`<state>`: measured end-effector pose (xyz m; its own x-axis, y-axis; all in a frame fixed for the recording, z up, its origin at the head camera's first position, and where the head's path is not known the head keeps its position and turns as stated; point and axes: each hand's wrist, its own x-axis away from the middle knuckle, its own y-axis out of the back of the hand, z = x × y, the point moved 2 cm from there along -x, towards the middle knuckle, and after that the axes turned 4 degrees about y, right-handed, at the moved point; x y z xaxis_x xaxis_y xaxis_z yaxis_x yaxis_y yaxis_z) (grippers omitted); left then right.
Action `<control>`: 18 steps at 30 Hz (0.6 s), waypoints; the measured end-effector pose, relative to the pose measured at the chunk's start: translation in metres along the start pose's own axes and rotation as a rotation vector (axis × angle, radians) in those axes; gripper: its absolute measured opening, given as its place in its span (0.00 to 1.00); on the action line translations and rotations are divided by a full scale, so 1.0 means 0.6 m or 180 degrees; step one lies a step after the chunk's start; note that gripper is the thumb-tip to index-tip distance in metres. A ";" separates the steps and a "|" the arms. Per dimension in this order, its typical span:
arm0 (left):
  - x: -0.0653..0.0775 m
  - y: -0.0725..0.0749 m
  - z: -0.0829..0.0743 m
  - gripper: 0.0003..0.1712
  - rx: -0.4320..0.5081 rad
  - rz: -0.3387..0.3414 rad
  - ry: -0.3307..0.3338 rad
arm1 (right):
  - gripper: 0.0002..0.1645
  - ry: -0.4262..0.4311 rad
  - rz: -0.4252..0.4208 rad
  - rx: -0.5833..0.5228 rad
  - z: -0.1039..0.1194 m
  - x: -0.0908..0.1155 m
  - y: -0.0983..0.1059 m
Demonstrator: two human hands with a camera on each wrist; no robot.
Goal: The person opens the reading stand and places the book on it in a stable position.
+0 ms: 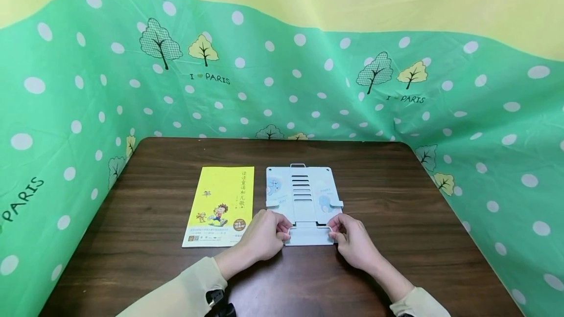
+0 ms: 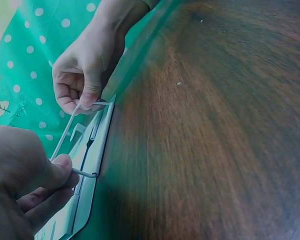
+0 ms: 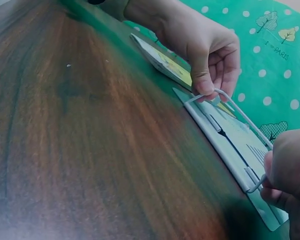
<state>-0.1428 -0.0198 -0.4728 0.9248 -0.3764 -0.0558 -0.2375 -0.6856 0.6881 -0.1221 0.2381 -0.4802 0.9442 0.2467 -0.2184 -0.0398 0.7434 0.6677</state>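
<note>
A pale blue book stand [image 1: 326, 180] with slots down its middle and small cartoon prints lies folded flat on the table. Its white wire bar [image 3: 247, 120] is tilted up from the front edge. My left hand [image 1: 264, 234] pinches the left end of this bar between thumb and fingers. At the other end, my right hand [image 1: 354, 241] pinches it in the same way. Both wrist views show the bar raised above the panel, its bent ends still joined to the stand. Left of the stand lies a yellow book [image 1: 224, 185], cover up, beside my left hand.
The dark brown wooden table [image 1: 145, 199] extends on both sides and toward me. Around its back and sides hangs a green and yellow curtain [image 1: 246, 87] with white dots and printed trees.
</note>
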 end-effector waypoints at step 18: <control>0.013 -0.003 -0.007 0.09 -0.0373 -0.0181 -0.0488 | 0.20 0.0760 -0.0309 0.0258 0.005 0.015 0.001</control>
<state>-0.1340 -0.0193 -0.4714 0.8774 -0.4359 -0.2003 -0.1418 -0.6345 0.7598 -0.1128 0.2389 -0.4797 0.8380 0.3236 -0.4394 0.0824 0.7209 0.6881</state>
